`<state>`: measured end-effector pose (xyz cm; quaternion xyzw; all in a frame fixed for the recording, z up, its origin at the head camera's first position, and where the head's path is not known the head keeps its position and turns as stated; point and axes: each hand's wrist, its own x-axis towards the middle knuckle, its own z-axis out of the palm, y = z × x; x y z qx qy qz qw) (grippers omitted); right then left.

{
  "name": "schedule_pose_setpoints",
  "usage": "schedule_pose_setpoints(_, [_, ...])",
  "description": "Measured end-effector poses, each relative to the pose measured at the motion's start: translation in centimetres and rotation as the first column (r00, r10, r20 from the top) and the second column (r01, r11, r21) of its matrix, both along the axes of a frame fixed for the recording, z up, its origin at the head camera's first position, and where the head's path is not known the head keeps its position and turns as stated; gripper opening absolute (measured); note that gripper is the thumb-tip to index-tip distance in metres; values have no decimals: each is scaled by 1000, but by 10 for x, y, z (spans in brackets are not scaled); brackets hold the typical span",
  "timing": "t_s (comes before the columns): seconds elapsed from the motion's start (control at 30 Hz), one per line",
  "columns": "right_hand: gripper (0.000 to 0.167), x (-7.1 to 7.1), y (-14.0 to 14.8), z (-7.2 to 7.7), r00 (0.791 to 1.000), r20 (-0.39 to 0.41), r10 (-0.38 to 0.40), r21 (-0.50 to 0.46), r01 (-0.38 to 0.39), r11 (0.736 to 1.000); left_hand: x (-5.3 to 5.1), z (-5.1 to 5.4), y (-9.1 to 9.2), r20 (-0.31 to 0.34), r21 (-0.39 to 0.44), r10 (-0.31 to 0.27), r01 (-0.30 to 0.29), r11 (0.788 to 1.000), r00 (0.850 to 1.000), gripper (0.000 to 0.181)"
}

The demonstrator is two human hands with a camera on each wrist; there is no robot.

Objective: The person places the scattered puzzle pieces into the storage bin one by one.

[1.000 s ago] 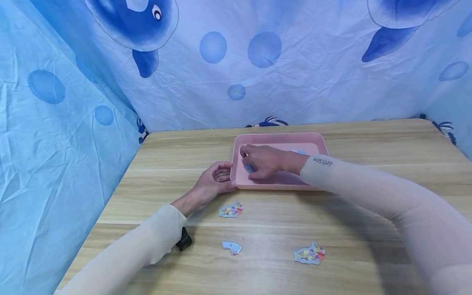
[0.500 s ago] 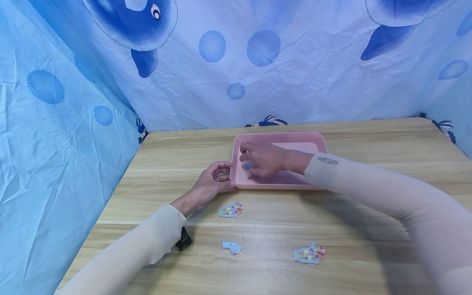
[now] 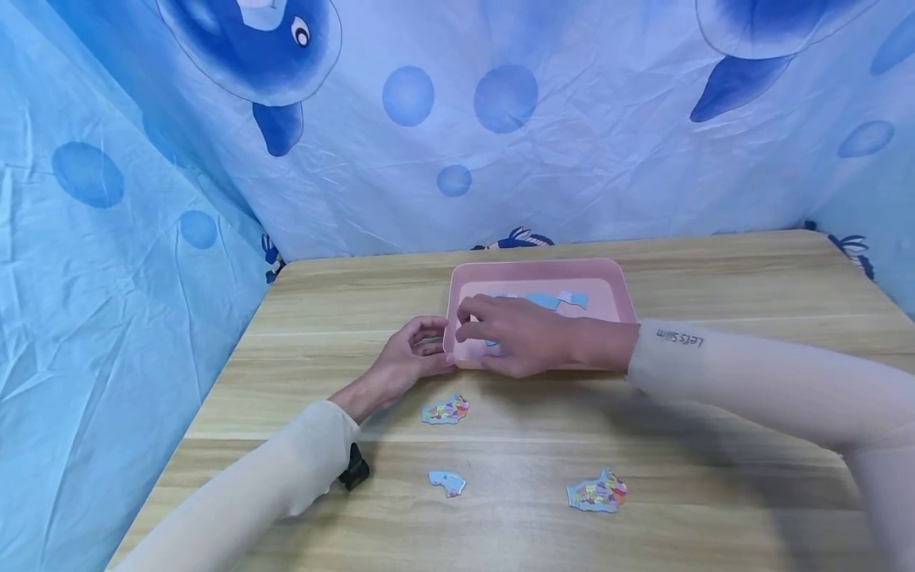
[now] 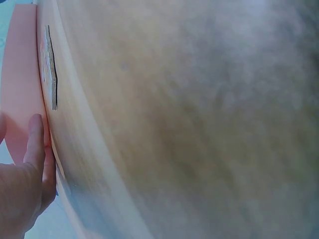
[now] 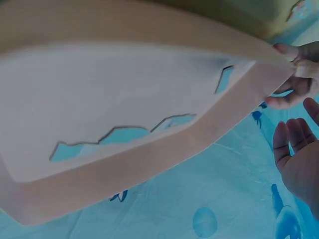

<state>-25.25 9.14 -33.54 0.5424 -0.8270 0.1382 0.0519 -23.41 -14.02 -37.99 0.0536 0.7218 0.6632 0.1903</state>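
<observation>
A pink tray (image 3: pixel 468 274) stands near the table's far edge. Its near left corner is held by my left hand (image 3: pixel 407 357), thumb at the front and bent fingers along the outer side wall. My right hand (image 3: pixel 525 338) hovers over the left part of the tray, fingers loosely bent with nothing between them. Several light blue puzzle pieces lie in the tray: a middle one (image 3: pixel 543 301) and a right one (image 3: pixel 575 299) at the back, plus one (image 5: pixel 225 79) by the end wall, partly hidden under the right hand in the head view.
On the wooden table (image 3: pixel 343 508), nearer me, lie a colourful map piece (image 3: pixel 445 410), a small blue piece (image 3: pixel 448 482) and another colourful map piece (image 3: pixel 597 492). A blue curtain (image 3: pixel 457 119) hangs behind and to the left.
My right hand has come off a blue puzzle piece in the tray and drawn back toward me and slightly right, uncovering the back pieces. The left hand keeps its place on the tray.
</observation>
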Motion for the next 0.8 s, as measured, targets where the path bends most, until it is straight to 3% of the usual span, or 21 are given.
schedule_pose_setpoints(0.47, [43,48,29,7,995,96,-5,-55,11,998,-1,1,0,3,-17,4,-4,1000,1000,64])
schedule_pose_setpoints(0.8, [40,66,46,4,998,63,-11,-105,17,994,0,2,-1,0,-27,5,-5,1000,1000,64])
